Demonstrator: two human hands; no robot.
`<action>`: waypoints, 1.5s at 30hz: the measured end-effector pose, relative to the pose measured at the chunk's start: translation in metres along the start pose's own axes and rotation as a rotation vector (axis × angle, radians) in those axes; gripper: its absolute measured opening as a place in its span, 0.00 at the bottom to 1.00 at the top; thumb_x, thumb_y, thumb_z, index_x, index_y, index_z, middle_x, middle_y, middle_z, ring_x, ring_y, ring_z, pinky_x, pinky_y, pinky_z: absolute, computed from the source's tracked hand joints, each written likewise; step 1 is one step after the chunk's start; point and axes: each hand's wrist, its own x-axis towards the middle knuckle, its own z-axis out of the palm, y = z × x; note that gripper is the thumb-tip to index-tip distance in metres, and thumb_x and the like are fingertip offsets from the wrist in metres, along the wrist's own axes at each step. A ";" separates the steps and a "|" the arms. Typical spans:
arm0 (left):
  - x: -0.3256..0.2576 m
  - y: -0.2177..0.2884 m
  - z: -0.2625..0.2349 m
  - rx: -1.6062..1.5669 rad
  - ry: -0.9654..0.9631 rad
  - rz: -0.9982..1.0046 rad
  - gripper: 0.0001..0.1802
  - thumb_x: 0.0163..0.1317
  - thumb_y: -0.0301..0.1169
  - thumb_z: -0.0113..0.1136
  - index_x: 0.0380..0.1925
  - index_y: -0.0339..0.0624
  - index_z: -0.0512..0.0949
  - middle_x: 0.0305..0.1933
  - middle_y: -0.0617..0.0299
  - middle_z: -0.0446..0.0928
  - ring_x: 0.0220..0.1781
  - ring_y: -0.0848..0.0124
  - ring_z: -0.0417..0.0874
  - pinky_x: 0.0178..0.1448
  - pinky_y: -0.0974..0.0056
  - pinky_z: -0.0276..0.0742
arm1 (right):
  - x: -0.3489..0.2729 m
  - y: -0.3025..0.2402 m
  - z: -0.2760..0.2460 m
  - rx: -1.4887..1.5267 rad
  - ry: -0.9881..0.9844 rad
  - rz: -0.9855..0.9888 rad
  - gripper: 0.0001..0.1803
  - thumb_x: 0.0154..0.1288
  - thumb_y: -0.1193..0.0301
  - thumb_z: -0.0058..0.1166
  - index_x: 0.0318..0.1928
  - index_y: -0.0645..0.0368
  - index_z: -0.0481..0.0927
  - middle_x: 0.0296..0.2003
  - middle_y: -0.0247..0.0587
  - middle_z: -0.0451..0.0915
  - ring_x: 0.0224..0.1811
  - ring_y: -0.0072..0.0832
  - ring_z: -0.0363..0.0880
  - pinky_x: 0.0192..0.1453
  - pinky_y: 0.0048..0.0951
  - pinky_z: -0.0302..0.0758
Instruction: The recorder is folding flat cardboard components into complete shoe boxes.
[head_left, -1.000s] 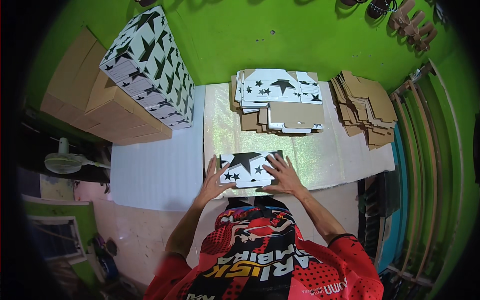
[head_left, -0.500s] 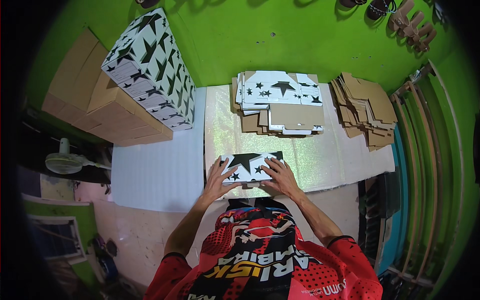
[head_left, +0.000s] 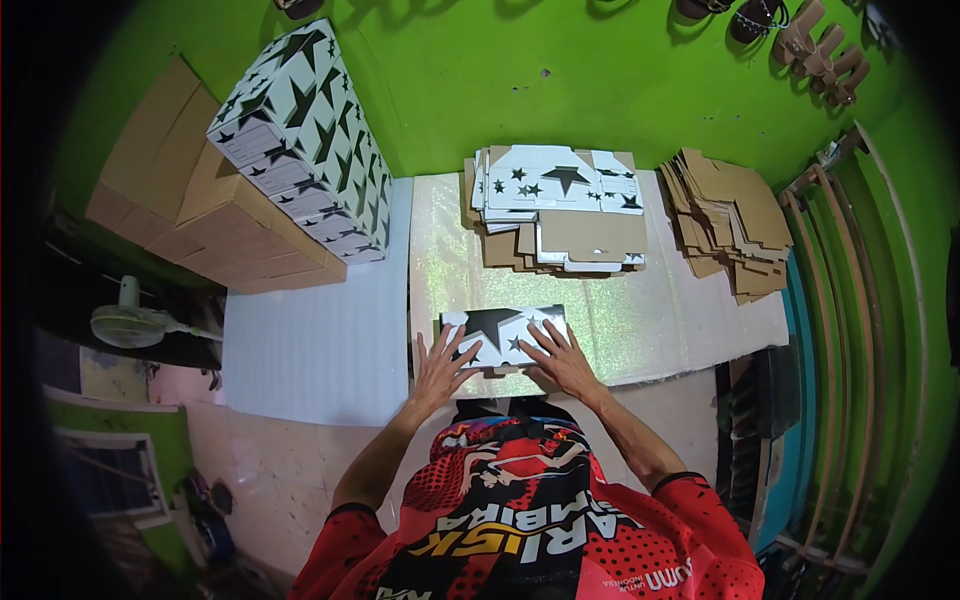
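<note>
A white cardboard box (head_left: 492, 338) with black stars lies on the glittery table cover (head_left: 440, 285) in front of me, its lid down. On the lid's left part rests my left hand (head_left: 440, 363), fingers spread. My right hand (head_left: 562, 362) lies over the right part of the lid, its fingers also stretched out. Both palms are toward the near side of the box, and neither hand is closed around anything.
Beyond the box lies a pile of flat star-printed cardboard blanks (head_left: 565, 190). Plain brown blanks (head_left: 735, 215) are stacked to its right. At the left stand a tall stack of star-printed boxes (head_left: 320, 140) and brown boxes (head_left: 230, 225). Sandals (head_left: 830, 60) hang on the green wall.
My left hand has shifted from the box's left side, its fingers now spread flatter on the lid. The flap that showed at the front edge no longer shows. My right hand has barely moved.
</note>
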 end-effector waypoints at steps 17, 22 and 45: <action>0.070 0.009 -0.038 -0.497 0.260 -0.038 0.30 0.65 0.20 0.52 0.69 0.41 0.76 0.68 0.50 0.80 0.76 0.47 0.73 0.86 0.38 0.49 | 0.060 -0.020 -0.036 0.145 0.431 0.104 0.21 0.71 0.60 0.65 0.63 0.37 0.82 0.67 0.37 0.77 0.67 0.38 0.78 0.81 0.72 0.51; 0.067 0.011 -0.035 -0.448 0.258 -0.013 0.26 0.69 0.28 0.59 0.68 0.49 0.80 0.71 0.50 0.78 0.78 0.49 0.71 0.86 0.37 0.47 | 0.067 -0.029 -0.033 0.172 0.426 0.128 0.21 0.72 0.60 0.65 0.64 0.37 0.83 0.63 0.37 0.79 0.61 0.34 0.81 0.81 0.69 0.51; 0.072 0.022 -0.016 -0.476 0.438 -0.084 0.13 0.63 0.38 0.75 0.46 0.50 0.91 0.57 0.59 0.85 0.66 0.58 0.80 0.80 0.45 0.54 | 0.064 -0.026 -0.035 0.385 0.441 0.137 0.14 0.74 0.57 0.63 0.53 0.45 0.92 0.56 0.34 0.86 0.60 0.31 0.82 0.80 0.59 0.50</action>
